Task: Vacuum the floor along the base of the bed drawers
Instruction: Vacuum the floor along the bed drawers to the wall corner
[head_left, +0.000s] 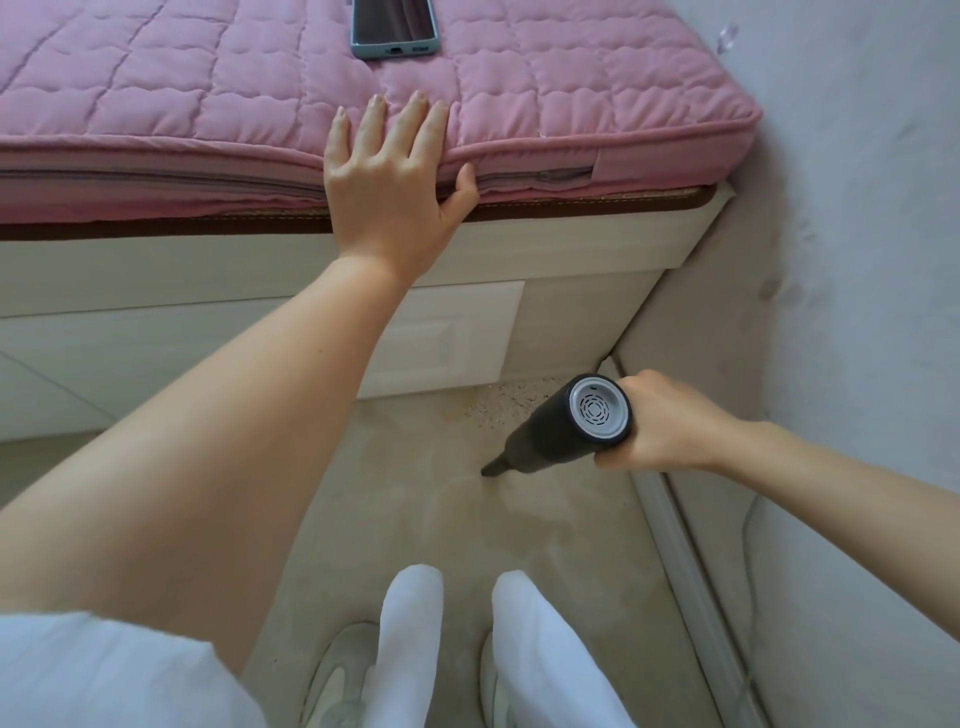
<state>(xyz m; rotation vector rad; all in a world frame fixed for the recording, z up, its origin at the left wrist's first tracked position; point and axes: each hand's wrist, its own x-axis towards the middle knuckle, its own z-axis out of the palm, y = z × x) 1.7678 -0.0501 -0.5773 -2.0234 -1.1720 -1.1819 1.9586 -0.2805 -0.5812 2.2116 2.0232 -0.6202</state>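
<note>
- white trouser legs (410, 649) and pale shoes (337, 675) stand nearest, below both hands, on the beige floor (415, 519).
- right hand (660, 423) is wrapped around the rear of a black handheld vacuum (566, 431); its narrow nozzle (491, 469) points down and to the left, at or just above the floor, a little in front of the drawer base and not yet against it.
- left hand (387, 171) lies with fingers spread and straight on the edge of the pink mattress (208, 104), thumb against its side; it holds nothing, it only supports the body.
- speckled debris (506, 400) is visible on the floor beyond the nozzle, at the foot of the white bed drawers (447, 338), so i judge this corner stretch is not yet cleaned; the strip under the left arm is hidden.
- room is narrow: a wall and a rail (685, 561) run close under the right hand, the bed corner just beyond it. free floor opens to the left, along the drawers.
- a phone (394, 28) rests on the mattress beyond the left hand.
</note>
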